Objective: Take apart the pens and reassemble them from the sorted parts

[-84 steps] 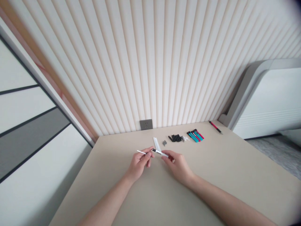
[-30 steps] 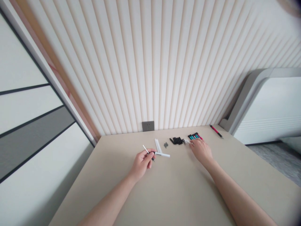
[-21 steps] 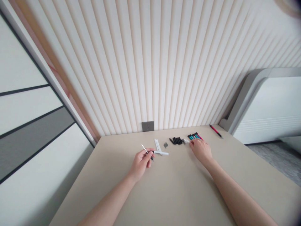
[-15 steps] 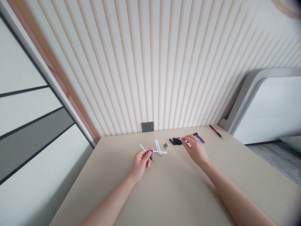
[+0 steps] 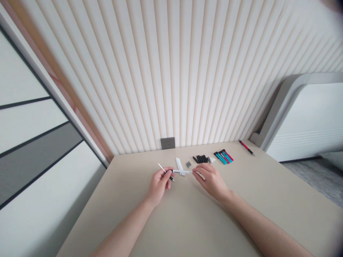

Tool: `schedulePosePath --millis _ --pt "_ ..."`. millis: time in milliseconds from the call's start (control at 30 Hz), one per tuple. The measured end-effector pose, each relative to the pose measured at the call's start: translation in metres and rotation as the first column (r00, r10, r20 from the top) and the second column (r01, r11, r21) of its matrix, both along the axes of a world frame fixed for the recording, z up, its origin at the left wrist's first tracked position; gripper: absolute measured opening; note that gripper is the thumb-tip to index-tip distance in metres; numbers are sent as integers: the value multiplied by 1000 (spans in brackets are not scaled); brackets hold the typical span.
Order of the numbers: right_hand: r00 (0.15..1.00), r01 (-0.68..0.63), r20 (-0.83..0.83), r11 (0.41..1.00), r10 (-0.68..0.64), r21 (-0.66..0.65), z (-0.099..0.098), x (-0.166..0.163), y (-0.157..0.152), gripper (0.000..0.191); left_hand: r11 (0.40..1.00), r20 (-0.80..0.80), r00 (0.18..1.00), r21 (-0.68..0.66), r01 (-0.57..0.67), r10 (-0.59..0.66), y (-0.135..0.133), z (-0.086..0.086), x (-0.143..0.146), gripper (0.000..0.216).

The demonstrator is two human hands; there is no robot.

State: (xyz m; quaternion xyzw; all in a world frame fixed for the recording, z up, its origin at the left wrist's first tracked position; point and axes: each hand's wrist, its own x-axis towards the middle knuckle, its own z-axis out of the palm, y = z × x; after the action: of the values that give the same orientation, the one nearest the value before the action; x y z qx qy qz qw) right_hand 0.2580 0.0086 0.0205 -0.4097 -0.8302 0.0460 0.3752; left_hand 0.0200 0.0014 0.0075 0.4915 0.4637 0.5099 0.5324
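My left hand [image 5: 160, 184] is closed in a pinch on a thin white pen refill [image 5: 162, 167] with a dark tip. The same hand holds a white tube [image 5: 182, 171] that sticks out to the right. My right hand [image 5: 211, 178] is pinched at the tube's right end, with a small white part between the fingertips. Both hands hover just above the beige table [image 5: 187, 221].
Behind the hands lie a bunch of white tubes [image 5: 179, 164], small grey springs [image 5: 188, 164], a row of black parts [image 5: 200, 158], tiny white parts [image 5: 211, 159] and teal and pink barrels [image 5: 224, 156]. A red pen [image 5: 246, 147] lies at the far right. A wall socket [image 5: 167, 143] sits behind them.
My right hand left the tube, reached right to the small parts beside the coloured barrels, pinched one and came back to the tube's end. My left hand stayed in place holding the refill and tube.
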Motion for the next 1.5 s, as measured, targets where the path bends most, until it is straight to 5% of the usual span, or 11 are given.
schedulePosePath --millis 1100,1500 --pt "999 -20 -51 999 19 -27 0 -4 -5 23 1000 -23 1000 -14 17 -17 -1 1 1 41" --pt "895 -90 -445 974 -14 -210 -4 -21 -16 23 976 15 976 -40 216 -216 -2 4 -3 36"
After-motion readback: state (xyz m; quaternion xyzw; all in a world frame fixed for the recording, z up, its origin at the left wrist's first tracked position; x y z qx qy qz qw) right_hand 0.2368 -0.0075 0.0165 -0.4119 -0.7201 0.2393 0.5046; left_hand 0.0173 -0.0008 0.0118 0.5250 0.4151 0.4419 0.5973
